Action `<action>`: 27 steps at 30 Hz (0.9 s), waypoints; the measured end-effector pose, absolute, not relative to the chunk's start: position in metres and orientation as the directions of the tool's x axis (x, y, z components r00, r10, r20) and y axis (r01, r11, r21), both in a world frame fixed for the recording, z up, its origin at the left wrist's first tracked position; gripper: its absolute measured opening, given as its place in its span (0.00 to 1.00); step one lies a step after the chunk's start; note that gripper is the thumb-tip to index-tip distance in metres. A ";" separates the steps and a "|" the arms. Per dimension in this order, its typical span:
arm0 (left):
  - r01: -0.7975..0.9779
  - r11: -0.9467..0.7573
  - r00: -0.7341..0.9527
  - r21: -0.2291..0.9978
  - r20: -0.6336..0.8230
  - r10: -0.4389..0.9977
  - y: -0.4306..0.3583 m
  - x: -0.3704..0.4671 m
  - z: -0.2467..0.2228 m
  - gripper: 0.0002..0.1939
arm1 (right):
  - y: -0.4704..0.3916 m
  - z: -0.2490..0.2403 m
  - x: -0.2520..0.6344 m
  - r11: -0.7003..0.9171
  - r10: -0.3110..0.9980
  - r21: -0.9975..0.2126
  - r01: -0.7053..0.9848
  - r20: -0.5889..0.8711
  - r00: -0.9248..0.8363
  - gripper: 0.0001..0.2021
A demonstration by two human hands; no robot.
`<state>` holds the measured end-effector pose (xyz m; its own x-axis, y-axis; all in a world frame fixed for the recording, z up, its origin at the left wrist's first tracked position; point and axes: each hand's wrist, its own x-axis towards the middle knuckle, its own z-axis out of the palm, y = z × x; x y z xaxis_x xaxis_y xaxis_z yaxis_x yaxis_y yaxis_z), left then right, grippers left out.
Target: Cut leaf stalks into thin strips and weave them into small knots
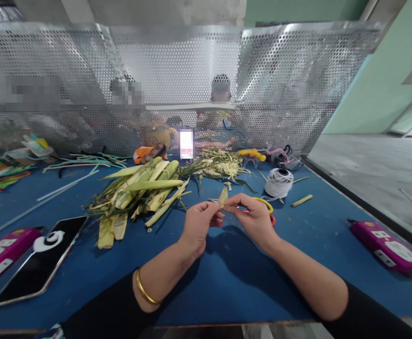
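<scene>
Between my hands, over the middle of the blue table, a small piece of pale green corn husk point(223, 196) stands up from my fingertips. My left hand point(199, 221) pinches it from the left, and my right hand point(253, 217) pinches it from the right. Scissors with yellow and red handles point(265, 204) lie behind my right hand, partly hidden by it. To the left is a pile of green corn husks point(145, 186), with a few cut pieces point(111, 230) at its near edge. A spool of white string point(278, 182) stands beyond my right hand.
A heap of shredded husk point(220, 164) lies at the back, near a yellow-handled tool point(252, 154). A phone point(39, 263) and magenta power strips point(386, 245) lie at the sides. A perforated metal screen point(177, 61) borders the table, with people behind it.
</scene>
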<state>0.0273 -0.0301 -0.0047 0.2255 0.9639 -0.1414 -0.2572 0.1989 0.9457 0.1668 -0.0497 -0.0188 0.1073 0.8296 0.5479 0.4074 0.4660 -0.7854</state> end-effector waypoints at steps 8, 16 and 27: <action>-0.245 0.199 0.257 0.949 -0.135 0.957 -0.030 0.026 -0.003 0.11 | -0.049 -0.018 0.168 0.511 0.827 -0.780 0.361 0.561 0.040 0.04; -0.248 0.050 0.116 0.968 -0.022 0.993 -0.031 0.032 -0.012 0.07 | -0.051 -0.017 0.160 0.359 0.896 -0.895 0.263 0.410 0.171 0.05; -0.062 -0.103 0.149 0.993 0.111 0.983 -0.030 0.030 -0.014 0.06 | -0.046 -0.022 0.160 0.264 0.924 -0.961 0.077 0.275 0.264 0.09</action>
<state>0.0295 -0.0300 -0.0144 0.1491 0.9826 0.1111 -0.0623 -0.1028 0.9927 0.1602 -0.0456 -0.0221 0.2641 0.9243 0.2755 0.0771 0.2645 -0.9613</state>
